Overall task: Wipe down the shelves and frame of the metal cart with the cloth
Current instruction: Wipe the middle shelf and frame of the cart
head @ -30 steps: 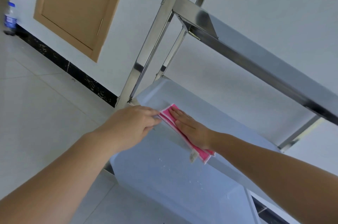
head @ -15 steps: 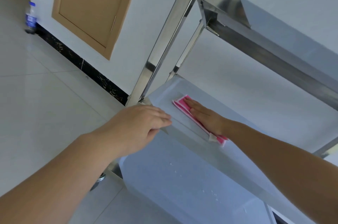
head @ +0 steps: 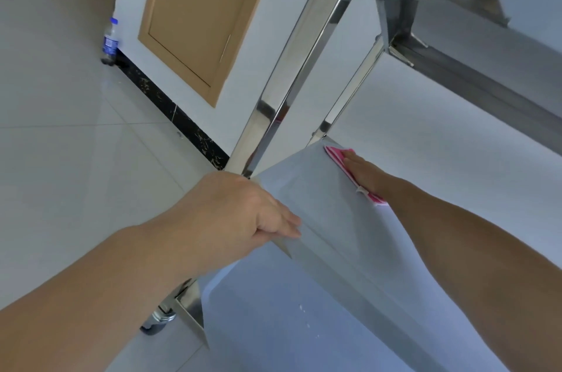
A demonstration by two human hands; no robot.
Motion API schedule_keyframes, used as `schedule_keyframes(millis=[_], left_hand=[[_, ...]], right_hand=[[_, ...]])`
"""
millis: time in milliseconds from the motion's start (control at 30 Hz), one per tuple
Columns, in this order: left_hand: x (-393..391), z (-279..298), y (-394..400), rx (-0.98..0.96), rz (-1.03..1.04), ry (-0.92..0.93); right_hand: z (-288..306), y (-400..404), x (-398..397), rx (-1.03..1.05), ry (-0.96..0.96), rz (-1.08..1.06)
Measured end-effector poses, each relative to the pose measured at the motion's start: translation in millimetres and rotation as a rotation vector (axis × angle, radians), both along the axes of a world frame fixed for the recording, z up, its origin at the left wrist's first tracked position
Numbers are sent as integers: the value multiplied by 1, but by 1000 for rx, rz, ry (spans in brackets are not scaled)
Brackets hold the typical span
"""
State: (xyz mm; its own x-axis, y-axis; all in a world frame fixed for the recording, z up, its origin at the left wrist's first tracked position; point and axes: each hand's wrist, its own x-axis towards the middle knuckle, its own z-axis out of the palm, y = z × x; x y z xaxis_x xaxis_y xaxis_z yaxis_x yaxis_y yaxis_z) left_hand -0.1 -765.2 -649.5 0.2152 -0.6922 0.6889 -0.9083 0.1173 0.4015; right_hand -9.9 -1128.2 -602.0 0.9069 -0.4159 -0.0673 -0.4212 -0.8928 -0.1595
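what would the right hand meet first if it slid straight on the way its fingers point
Probably the rear corner post, just past the pink cloth under the right hand; depth is unclear.

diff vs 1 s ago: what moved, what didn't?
The right hand, flat on the cloth, slid it across the middle shelf from the front edge to the far corner by the rear post. Nothing was taken hold of or let go. The left hand stayed resting on the shelf's front edge.

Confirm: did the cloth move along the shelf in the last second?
Yes. The cloth slid across the shelf, from its front edge to the rear post.
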Motion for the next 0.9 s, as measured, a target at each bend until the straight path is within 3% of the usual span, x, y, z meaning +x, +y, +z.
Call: schedule_keyframes(millis=[400,567,700,900], left_hand=[[-8,-3,1,-3,39,-10],[-10,-2,1,14,39,13],[-15,-1,3,12,95,36],[-19,0,3,191,114,79]], right_hand=[[4,0,52,84,-44,-6],[4,20,46,128,-56,151],[5,46,36,31,-14,319],[5,100,8,124,-17,323]])
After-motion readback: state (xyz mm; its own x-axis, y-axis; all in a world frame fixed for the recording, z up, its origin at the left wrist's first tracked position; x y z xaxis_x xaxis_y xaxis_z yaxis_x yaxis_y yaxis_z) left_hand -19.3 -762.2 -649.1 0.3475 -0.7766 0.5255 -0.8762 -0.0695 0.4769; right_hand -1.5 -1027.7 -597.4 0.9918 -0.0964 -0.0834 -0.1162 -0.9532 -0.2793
